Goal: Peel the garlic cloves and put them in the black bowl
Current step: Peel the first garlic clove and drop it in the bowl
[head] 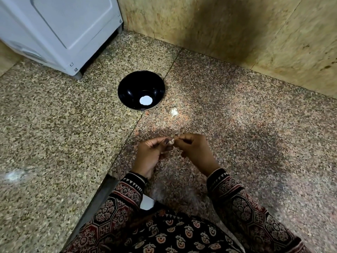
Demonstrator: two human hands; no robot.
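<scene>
The left hand (153, 152) and right hand (195, 148) are together pinching a small garlic clove (171, 141) in curled fingertips above a speckled granite floor (237, 134). Beyond them, slightly left, the black bowl (131, 88) is sitting on the floor, with a loose garlic piece (173, 112) lying beside it, nearer the hands. A white appliance (63, 30) is standing far beyond the left hand, and a stained stone wall (218, 24) beyond the right.

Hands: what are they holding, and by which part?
A garlic clove, pinched between both: left hand on its left side, right hand on its right.
</scene>
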